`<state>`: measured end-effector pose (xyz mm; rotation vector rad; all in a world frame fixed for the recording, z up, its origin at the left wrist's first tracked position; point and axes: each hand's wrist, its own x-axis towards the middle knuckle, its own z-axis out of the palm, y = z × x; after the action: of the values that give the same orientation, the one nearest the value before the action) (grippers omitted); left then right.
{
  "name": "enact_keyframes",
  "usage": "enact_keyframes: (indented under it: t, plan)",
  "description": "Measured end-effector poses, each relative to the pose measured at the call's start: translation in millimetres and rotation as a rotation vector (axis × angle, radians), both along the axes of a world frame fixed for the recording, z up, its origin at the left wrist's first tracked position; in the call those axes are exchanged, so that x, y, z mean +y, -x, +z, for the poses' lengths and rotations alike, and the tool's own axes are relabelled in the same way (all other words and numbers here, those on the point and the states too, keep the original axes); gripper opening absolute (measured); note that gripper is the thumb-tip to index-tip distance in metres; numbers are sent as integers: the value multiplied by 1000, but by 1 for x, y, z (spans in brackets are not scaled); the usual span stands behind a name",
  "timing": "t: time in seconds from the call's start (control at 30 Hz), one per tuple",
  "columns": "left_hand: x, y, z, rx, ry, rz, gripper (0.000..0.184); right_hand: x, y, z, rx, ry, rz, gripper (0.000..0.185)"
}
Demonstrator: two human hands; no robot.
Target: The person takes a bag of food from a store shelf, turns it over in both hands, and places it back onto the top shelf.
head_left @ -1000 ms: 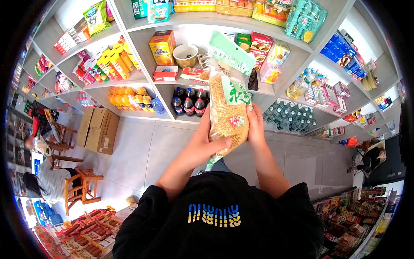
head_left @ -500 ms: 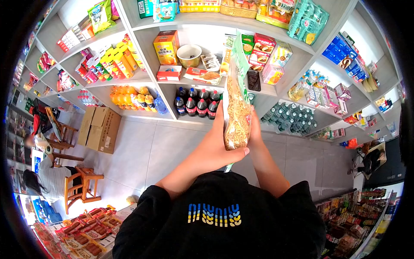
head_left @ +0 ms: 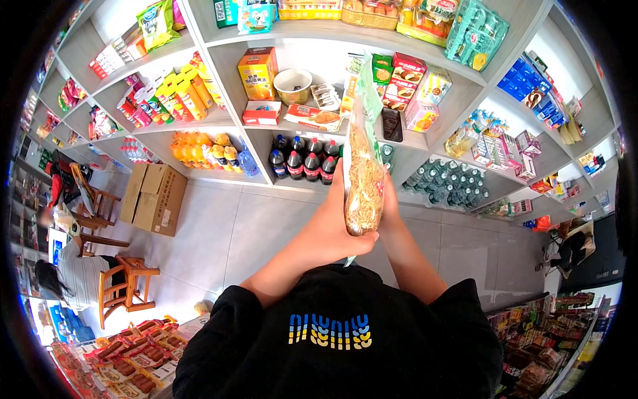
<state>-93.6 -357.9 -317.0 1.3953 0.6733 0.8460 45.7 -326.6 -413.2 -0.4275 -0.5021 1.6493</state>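
Observation:
Upright in front of my chest is a snack bag (head_left: 364, 179), seen nearly edge-on. It has green-and-white packaging and a clear part showing brown, shredded-looking bits. My left hand (head_left: 332, 229) is closed on its left side and lower end, the thumb lying across the bottom. My right hand (head_left: 391, 199) holds the right side, its fingers partly hidden behind the bag. Beyond the bag's top, a dark phone-like object (head_left: 392, 125) lies on a shelf beside stacked snack boxes (head_left: 403, 80).
Ahead, the shelf unit (head_left: 425, 139) holds a paper tub (head_left: 292, 85), cola bottles (head_left: 294, 163) and green bottles (head_left: 448, 181). On the floor at left stand a cardboard box (head_left: 154, 199) and a wooden chair (head_left: 129, 289). A seated person (head_left: 80, 279) is nearby. Packaged sausages (head_left: 136, 356) lie at lower left.
My left thumb has shifted slightly down and left along the bag's lower end. Both hands keep their grip, and the bag stays almost in place.

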Motion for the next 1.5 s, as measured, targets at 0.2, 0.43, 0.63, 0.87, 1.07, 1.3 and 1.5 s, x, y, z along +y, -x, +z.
enact_keyframes:
  t: [0.2, 0.43, 0.63, 0.87, 1.07, 1.3, 1.5]
  plan:
    - [4, -2, -1, -2, -104, -17, 102, -1, 1, 2, -32, -12, -31, 46]
    - [7, -1, -7, 9, -139, -43, 102, 2, -1, -6, -34, 11, -34, 45]
    - [12, 10, -11, 51, -173, -46, 101, 12, -11, -21, -194, 112, -219, 34]
    - [26, 31, -13, 118, -94, -68, 90, 6, -16, -1, -380, 32, -429, 24]
    - [29, 39, -11, 118, -4, -4, 79, 4, -15, 17, -529, -7, -568, 28]
    - [40, 50, -15, 52, 155, 39, 50, -1, -8, 32, -663, -97, -596, 43]
    - [46, 38, -42, -101, 213, 322, 46, -8, 0, 50, -699, -162, -559, 44]
